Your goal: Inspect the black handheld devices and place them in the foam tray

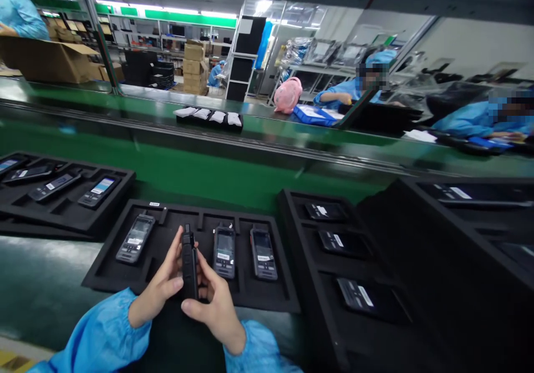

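Both my hands hold one black handheld radio on its edge, above a black foam tray. My left hand grips the radio's left side with fingers closed on it. My right hand pinches its right side and lower end. Three more radios lie face up in the tray's slots: one at the left and two on the right. The slot under my hands is hidden. Blue sleeves cover both my wrists.
A second foam tray with several radios lies at the left. Stacked black trays stand at the right. A green conveyor belt runs behind, carrying a tray of white packets. People in blue coats sit beyond it, by a pink fan.
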Demonstrator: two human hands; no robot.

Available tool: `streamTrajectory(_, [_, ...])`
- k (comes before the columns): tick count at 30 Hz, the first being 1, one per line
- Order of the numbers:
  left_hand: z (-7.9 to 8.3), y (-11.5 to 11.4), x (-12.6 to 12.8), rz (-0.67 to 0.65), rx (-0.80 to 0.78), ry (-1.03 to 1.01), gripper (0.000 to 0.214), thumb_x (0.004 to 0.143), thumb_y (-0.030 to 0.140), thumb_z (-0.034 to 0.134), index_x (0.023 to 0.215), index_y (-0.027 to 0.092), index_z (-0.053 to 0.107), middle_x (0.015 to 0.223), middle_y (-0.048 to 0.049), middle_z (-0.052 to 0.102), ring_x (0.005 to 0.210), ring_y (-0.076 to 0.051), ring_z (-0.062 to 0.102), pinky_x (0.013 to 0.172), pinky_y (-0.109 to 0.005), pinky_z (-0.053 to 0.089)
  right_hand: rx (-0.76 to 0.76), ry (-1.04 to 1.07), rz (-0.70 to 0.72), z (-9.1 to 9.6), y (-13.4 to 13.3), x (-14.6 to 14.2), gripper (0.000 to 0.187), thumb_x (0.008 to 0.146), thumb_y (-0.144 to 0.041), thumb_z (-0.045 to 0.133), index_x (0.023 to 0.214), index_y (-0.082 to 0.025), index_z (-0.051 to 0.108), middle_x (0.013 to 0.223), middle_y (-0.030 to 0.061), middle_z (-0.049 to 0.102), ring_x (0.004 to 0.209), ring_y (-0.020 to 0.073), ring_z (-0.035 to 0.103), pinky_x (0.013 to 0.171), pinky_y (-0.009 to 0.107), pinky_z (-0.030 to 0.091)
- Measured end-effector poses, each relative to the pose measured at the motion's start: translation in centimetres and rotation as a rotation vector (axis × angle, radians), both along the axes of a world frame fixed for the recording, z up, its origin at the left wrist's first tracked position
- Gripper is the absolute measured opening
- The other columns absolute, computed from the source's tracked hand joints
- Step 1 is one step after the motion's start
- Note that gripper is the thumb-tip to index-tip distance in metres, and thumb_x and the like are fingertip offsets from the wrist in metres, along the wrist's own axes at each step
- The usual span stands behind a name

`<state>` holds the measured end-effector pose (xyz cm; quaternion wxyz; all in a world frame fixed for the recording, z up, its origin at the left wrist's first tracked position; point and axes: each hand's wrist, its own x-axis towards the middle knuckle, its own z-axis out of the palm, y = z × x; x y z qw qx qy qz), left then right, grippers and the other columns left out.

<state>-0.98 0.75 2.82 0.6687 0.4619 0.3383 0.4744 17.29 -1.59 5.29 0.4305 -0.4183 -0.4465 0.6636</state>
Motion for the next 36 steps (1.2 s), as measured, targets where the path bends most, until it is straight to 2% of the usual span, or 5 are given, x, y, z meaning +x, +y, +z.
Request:
streamTrajectory(9, [0.2, -0.2, 1.0, 0.150, 0.057, 0.325, 0.111, 0.098, 0.065, 0.071, 0.180, 0.033, 0.003, 0.184, -0.0136, 0.034, 0.166, -0.037, 0.039, 0.136, -0.048, 0.037, 0.179, -0.114, 0.099, -1.3, 1.2, 0.2, 0.092, 0.082, -0.050, 0.090, 0.165, -0.033, 0.054, 0.135, 0.0067, 0.084, 0.111, 0.0278, 0.081, 0.087, 0.040, 0.068])
streamTrajectory(14, [2.0, 3.8, -0.9, 0.304, 0.159, 0.750, 0.106, 0.097, 0.056, 0.065, 0.180, 0.028, 0.003, 0.160, -0.0154, 0.053, 0.140, -0.033, 0.063, 0.123, -0.050, 0.050, 0.398, -0.615, -0.288, -1.3, 2.9, 3.7, 0.057, 0.097, -0.051, 0.074, 0.149, -0.027, 0.072, 0.119, 0.0123, 0.086, 0.106, 0.0309, 0.080, 0.102, 0.050, 0.066])
streamTrajectory(23, [0.2, 7.4, 0.0, 0.313, 0.176, 1.054, 0.088, 0.089, 0.044, 0.063, 0.170, 0.017, 0.043, 0.147, -0.0226, 0.055, 0.116, -0.041, 0.071, 0.108, -0.064, 0.057, 0.441, -1.484, -0.409, -5.2, 3.4, 1.8, 0.093, 0.085, -0.035, 0.082, 0.166, -0.009, 0.045, 0.150, 0.0317, 0.069, 0.134, 0.0466, 0.068, 0.110, 0.059, 0.060])
streamTrajectory(32, [0.9, 5.1, 0.6, 0.488, 0.389, 0.830, 0.045, 0.097, 0.052, 0.062, 0.137, 0.035, 0.075, 0.147, -0.0139, 0.059, 0.148, -0.048, 0.048, 0.135, -0.063, 0.033, 0.404, -1.124, -0.587, -4.6, 4.2, 3.0, 0.119, 0.076, -0.017, 0.071, 0.179, -0.015, 0.009, 0.104, 0.0131, 0.079, 0.098, 0.0395, 0.075, 0.088, 0.053, 0.065])
streamTrajectory(36, [0.5, 2.9, 2.6, 0.399, 0.204, 0.544, 0.044, 0.096, 0.065, 0.065, 0.130, 0.041, 0.078, 0.138, -0.0103, 0.066, 0.140, -0.044, 0.059, 0.133, -0.063, 0.038, 0.426, -0.888, -0.630, -4.3, 3.7, 2.3, 0.117, 0.083, -0.021, 0.071, 0.180, -0.025, 0.005, 0.127, 0.0190, 0.077, 0.117, 0.0488, 0.075, 0.097, 0.065, 0.066])
